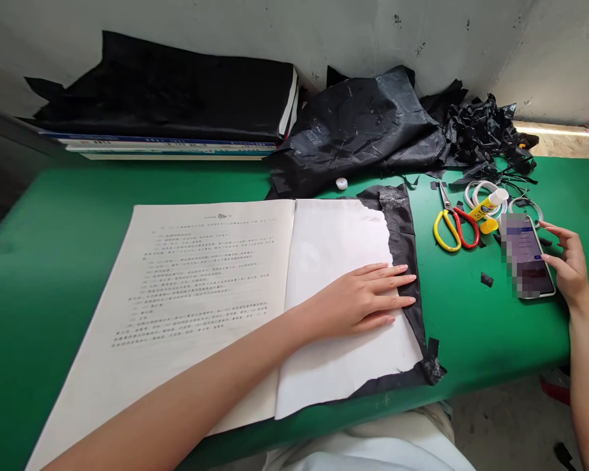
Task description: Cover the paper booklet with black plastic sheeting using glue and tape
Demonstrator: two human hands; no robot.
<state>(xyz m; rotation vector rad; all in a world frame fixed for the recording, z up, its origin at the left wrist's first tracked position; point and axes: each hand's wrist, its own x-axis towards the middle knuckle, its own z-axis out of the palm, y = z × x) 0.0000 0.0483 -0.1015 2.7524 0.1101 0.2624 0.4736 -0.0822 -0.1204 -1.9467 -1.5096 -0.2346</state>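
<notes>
An open booklet lies on the green table, printed text on its left page and a blank white inside cover on the right. A black cover sheet sticks out along its right and bottom edges. My left hand lies flat on the blank page, fingers stretched out to the black edge. My right hand rests at the right side of a phone lying on the table, fingers spread and touching its edge.
Yellow and red scissors, a glue stick and tape rolls lie just beyond the phone. Crumpled black sheets and scraps pile at the back. A stack of books under black sheet stands back left. A small white cap lies nearby.
</notes>
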